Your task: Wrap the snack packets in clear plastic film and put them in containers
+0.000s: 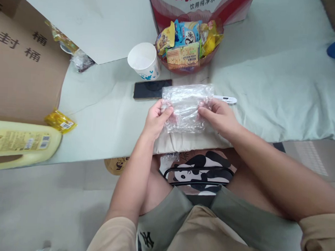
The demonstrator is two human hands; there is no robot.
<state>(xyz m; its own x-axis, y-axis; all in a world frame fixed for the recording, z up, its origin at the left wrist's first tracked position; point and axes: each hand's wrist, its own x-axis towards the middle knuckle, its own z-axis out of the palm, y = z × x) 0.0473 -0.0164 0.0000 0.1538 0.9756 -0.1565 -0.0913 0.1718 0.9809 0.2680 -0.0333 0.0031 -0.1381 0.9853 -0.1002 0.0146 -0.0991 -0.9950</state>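
A crumpled clear plastic bag (185,106) is held over the near edge of the pale green cloth-covered table (106,114). My left hand (156,119) pinches the bag's left side, thumb on top. On the bag's right side my right hand (218,115) grips it with fingers curled. Something pinkish shows faintly through the plastic; I cannot make it out.
Behind the bag lie a black phone (151,89) and a white pen-like object (226,99). A white paper cup (144,60) and a red bowl of snack packets (188,44) stand farther back. A cardboard box (21,65), yellow bottle (17,144) and yellow packet (60,121) sit left.
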